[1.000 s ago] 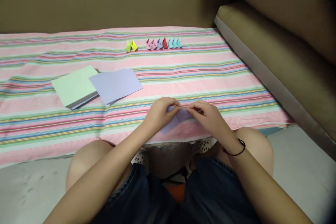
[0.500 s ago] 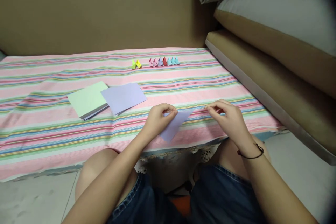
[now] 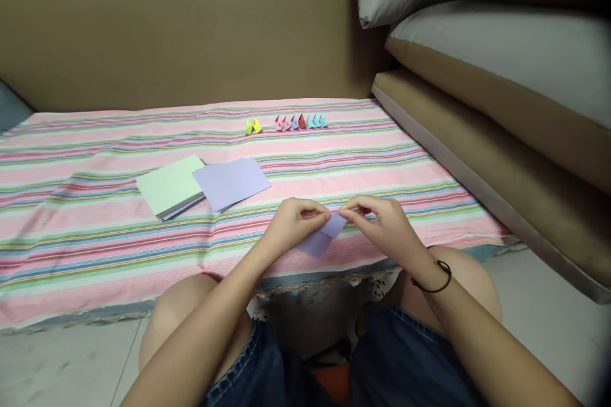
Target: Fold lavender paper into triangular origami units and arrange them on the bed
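Observation:
My left hand (image 3: 293,222) and my right hand (image 3: 382,224) both pinch a small folded lilac paper (image 3: 321,236) between them, just above the near edge of a striped pink cloth (image 3: 334,159). The fingertips of the two hands almost meet over the paper's top edge. A black band circles my right wrist. To the left on the cloth lie a lilac sheet stack (image 3: 231,182) and a pale green sheet stack (image 3: 169,186). A row of several small folded paper pieces (image 3: 286,123) in yellow, pink, lilac, red and blue stands at the far side.
The cloth covers a low sofa seat with a brown backrest (image 3: 181,44) behind it. Brown and grey cushions (image 3: 501,102) are stacked along the right. My knees in denim shorts are below the cloth's edge, over a pale floor (image 3: 62,362).
My right hand had let go and moved right half a second ago; it has come back and pinches the lilac paper again. The view has tilted up, showing more backrest.

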The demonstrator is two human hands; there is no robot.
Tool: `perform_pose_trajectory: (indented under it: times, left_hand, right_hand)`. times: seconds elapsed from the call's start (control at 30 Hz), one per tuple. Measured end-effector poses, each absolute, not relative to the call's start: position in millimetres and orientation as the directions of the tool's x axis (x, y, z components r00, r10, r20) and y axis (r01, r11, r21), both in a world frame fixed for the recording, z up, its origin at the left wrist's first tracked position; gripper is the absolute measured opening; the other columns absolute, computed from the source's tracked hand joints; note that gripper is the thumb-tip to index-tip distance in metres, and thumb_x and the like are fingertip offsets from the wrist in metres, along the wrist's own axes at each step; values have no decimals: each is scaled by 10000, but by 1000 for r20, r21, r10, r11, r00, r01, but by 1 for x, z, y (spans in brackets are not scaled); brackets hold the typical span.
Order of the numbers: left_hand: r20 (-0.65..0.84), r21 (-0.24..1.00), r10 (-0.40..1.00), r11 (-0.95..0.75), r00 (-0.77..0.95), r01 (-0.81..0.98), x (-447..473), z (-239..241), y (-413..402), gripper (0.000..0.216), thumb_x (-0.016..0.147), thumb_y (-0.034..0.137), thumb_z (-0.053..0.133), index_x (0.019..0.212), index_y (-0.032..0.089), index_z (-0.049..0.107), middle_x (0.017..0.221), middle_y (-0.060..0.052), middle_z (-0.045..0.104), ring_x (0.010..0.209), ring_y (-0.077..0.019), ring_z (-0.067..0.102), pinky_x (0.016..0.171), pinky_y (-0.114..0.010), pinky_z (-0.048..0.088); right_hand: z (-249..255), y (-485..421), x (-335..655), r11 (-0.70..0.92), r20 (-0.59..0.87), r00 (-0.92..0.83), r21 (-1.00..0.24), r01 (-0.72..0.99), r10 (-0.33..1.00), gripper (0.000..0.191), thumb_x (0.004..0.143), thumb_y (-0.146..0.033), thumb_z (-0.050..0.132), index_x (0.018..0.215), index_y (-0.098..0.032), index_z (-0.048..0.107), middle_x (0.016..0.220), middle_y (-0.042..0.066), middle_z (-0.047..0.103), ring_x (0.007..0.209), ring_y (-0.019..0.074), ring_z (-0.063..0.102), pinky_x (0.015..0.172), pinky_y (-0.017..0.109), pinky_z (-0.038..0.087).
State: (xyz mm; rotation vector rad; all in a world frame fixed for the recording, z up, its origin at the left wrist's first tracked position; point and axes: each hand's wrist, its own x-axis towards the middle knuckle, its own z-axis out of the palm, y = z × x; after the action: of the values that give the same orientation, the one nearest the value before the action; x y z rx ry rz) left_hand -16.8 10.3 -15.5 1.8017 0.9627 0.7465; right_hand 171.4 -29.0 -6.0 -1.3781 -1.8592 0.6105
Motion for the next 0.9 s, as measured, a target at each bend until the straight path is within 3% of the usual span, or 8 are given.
perform_pose_trajectory:
  times: [0.17, 0.33, 0.43, 0.5, 0.67, 0.8, 0.9]
  left_hand:
    - [50, 915, 881, -230, 471, 332, -29, -6, 17, 199, 765, 297, 602, 736, 144, 725, 764, -64, 733, 727, -192, 652, 663, -270, 481]
    - [150, 891, 933, -271, 327, 365, -39, -2, 25, 147, 761, 257, 567, 714, 157, 665, 788, -53, 702, 760, -175, 631, 726, -284, 480]
    - [182, 931, 929, -269, 322, 248, -34, -1, 22, 198, 793, 328, 581, 855, 159, 664, 879, -58, 692, 820, -173, 626, 744, -278, 483]
    - [105, 960, 909, -198, 403, 197, -28, -1, 18, 285, 766, 361, 632, 960, 154, 664, 849, -54, 692, 780, -173, 624, 668, -258, 482]
    - [-6, 964, 935, -88, 355, 250, -17, -5, 14, 282, 733, 413, 656, 700, 135, 690, 637, -19, 634, 563, -124, 538, 471, -213, 381]
    - [-26, 996, 971, 4, 237, 91, -18, -6, 16, 288, 708, 416, 684, 756, 132, 703, 680, -27, 680, 579, -137, 568, 509, -230, 410]
    - [-41, 998, 977, 28, 207, 64, -19, -5, 18, 286, 700, 410, 692, 761, 130, 709, 693, -29, 693, 586, -138, 577, 522, -232, 408]
  right_hand:
    - [1, -28, 189, 267, 283, -63, -771, 578, 957, 123, 826, -256, 592, 760, -190, 671, 718, 23, 682, 685, 173, 607, 631, 281, 434]
    - [4, -22, 213, 242, 304, 61, -851, 465, 951, 139, 802, -307, 623, 782, -173, 657, 763, 44, 660, 715, 180, 591, 658, 300, 449]
    - [4, -16, 210, 240, 261, 1, -889, 389, 965, 167, 797, -334, 632, 794, -168, 655, 765, 48, 648, 711, 178, 583, 664, 310, 459]
    - [4, -12, 201, 236, 222, -79, -900, 366, 972, 180, 799, -343, 631, 799, -166, 659, 769, 50, 649, 722, 181, 589, 677, 317, 468]
    - [7, -3, 178, 145, 129, -87, -968, 204, 988, 236, 746, -385, 685, 849, -177, 642, 724, 19, 634, 697, 161, 603, 657, 295, 490]
    - [11, 2, 166, -73, -92, -216, -993, 96, 972, 291, 692, -430, 725, 763, -169, 617, 681, 5, 629, 651, 139, 615, 645, 280, 515]
    - [10, 4, 161, -76, -101, -249, -991, 107, 963, 321, 686, -452, 725, 656, -163, 588, 607, -6, 599, 585, 126, 594, 610, 268, 504]
